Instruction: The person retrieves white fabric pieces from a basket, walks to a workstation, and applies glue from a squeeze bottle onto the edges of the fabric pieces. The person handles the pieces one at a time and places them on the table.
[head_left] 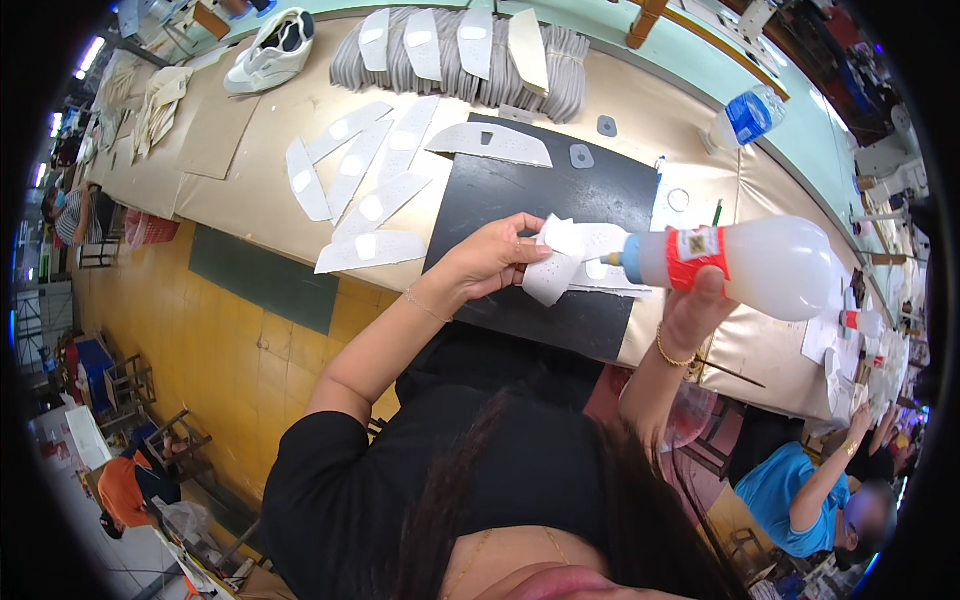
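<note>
My left hand (493, 257) pinches a white perforated shoe piece (550, 275), bent up at its near end, above a black cutting mat (490, 205). My right hand (698, 308) grips a translucent squeeze bottle (782, 268) with a red label and a blue cap, tipped on its side. Its nozzle (612, 259) points left at the white pieces and appears close to them; whether it touches cannot be made out. Another white piece (605, 238) lies partly behind the nozzle. Left of the mat, several white pieces (358, 165) with bright white patches lie spread out.
A bundled row of grey pieces (400, 75) stands at the back, with white pieces on top. A white shoe (270, 55) is at the far left, a water bottle (745, 118) at the back right. A green pencil (718, 212) lies near the mat. A co-worker in blue (800, 490) sits at lower right.
</note>
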